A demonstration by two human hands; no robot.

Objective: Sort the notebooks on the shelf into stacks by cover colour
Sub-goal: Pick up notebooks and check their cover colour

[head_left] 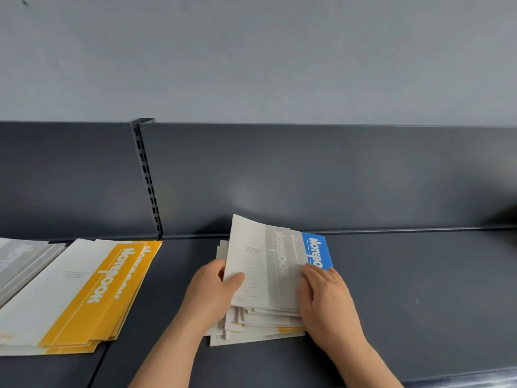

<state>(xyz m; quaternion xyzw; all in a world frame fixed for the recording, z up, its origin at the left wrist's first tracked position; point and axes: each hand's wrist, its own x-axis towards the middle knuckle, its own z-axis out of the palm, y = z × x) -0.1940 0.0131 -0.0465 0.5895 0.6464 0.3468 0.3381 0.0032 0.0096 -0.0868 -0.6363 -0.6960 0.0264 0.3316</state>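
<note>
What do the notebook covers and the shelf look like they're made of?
Grey notebook: thin matte card or paper, probably; it bends where the left hand lifts it. Shelf: likely painted metal, dark grey, smooth with a soft sheen, slotted upright behind.

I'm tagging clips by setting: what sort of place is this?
Probably a shop or stockroom: a dark metal shelf with a slotted upright in its back panel, like retail racking, holding many matching notebooks, a yellow stack and a mixed pile.
</note>
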